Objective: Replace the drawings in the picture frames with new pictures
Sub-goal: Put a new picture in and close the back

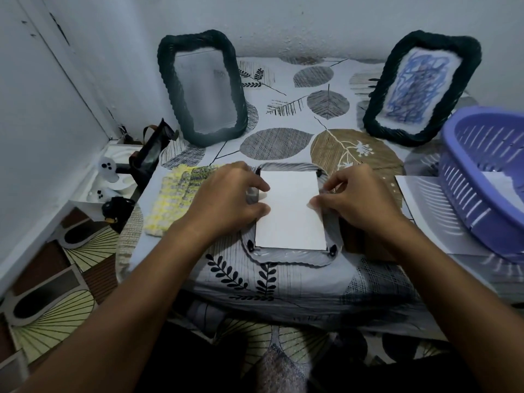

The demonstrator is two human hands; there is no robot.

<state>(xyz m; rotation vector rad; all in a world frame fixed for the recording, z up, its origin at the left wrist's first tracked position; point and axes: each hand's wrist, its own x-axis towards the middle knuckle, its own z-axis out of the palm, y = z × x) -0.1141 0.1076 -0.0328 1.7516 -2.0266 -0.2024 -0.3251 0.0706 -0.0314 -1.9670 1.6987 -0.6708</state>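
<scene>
Face-down frame (286, 258) on desk (283, 282), white sheet (290, 211) on its back, left hand (226, 198) and right hand (358, 198) pinching sheet's side edges.

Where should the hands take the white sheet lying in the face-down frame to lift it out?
Pinch the white sheet at its long side edges, coming from left and right. It lies flat in the face-down frame, with clips at the corners, so the mid-edges are freest.
</scene>
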